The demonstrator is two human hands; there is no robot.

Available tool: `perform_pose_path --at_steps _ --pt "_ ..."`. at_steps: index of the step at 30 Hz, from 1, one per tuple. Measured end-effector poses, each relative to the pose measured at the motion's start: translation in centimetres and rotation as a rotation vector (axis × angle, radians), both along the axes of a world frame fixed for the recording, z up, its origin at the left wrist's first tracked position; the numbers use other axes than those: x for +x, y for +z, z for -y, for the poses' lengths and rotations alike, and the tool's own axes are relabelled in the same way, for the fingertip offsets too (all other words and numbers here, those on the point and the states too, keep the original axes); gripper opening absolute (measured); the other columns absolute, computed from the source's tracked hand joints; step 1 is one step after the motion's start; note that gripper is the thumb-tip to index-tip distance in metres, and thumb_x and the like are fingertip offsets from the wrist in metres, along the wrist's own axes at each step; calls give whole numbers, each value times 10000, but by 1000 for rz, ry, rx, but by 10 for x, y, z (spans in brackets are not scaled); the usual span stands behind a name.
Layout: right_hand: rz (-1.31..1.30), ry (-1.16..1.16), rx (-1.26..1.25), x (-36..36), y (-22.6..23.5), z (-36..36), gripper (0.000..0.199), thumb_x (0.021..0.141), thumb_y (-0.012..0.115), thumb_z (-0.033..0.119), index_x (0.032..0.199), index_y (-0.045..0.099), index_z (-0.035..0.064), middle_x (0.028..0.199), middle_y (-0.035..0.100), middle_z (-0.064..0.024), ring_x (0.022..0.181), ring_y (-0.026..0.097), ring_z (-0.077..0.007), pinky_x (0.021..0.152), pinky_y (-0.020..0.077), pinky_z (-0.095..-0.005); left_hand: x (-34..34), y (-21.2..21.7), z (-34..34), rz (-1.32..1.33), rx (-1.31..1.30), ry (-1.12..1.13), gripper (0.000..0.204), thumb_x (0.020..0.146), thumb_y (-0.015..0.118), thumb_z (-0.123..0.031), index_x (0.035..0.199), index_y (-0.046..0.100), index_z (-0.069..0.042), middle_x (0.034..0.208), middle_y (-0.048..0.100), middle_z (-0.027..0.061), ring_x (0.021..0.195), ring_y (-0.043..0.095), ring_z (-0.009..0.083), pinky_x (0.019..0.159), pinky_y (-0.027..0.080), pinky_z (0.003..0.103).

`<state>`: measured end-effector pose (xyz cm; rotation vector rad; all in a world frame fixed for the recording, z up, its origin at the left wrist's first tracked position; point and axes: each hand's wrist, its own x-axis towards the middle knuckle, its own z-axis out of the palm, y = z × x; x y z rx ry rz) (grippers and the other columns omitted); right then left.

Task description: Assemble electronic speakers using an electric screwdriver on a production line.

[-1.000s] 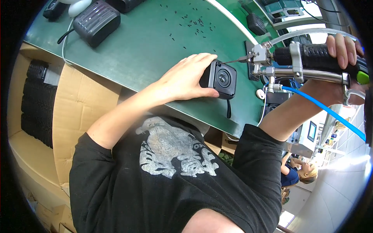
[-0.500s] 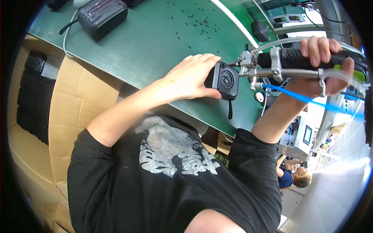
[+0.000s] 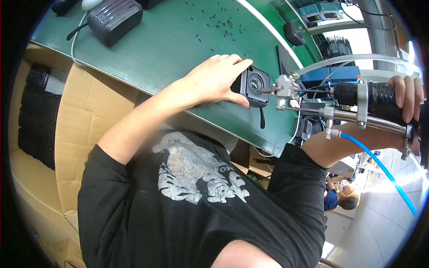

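Note:
My left hand (image 3: 214, 80) grips a small black box-shaped part (image 3: 253, 86) with a round lens-like face, steadying it on the green work mat (image 3: 170, 44). My right hand (image 3: 404, 100) is wrapped around the black handle of a pneumatic screwdriver (image 3: 339, 100). The tool lies level, and its metal tip touches the round face of the black part. A blue air hose (image 3: 380, 167) and a clear tube (image 3: 357, 58) run off the tool.
Several small black screws (image 3: 223, 24) lie scattered on the mat. A grey adapter block (image 3: 114, 18) with a cable sits at the far left. Cardboard boxes (image 3: 76, 120) holding black trays (image 3: 38, 116) stand to the left. Another person (image 3: 342, 196) is visible at lower right.
The view has shifted, so the mat and hands sit slightly lower and left. The screwdriver tip has stayed against the black part while my left hand keeps holding it.

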<state>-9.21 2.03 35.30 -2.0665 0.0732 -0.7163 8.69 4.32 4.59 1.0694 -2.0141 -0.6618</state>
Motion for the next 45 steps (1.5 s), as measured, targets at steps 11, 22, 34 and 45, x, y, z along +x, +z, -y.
perform_pose_path --at_steps 11,22,34,45 --pt "365 -45 394 7 -59 -12 672 964 373 648 1063 482 -7 753 562 -162 537 568 -269 463 483 -428 -4 -5 2 52 -77 -2 907 679 818 -485 1351 454 4 1299 537 182 1212 516 355 1048 413 428" --pt "259 -39 329 -4 -95 -7 464 950 521 489 1033 541 33 781 552 -50 656 547 -179 655 419 -359 2 14 4 111 -37 -28 905 682 825 -468 1331 453 40 1277 541 203 1195 522 364 1036 425 419" --pt "393 -208 182 -52 -34 40 404 984 512 425 997 504 22 702 484 -32 555 477 -114 563 417 -270 -43 18 17 469 -318 -175 1083 573 864 -482 1292 380 168 1158 526 268 1092 523 383 986 427 430" --pt "419 -754 204 -48 -87 46 360 791 806 348 822 668 18 677 622 14 545 577 -80 500 438 -223 -47 76 200 286 -361 -162 1051 530 865 -383 1352 379 57 1272 481 289 1182 491 425 972 447 470"
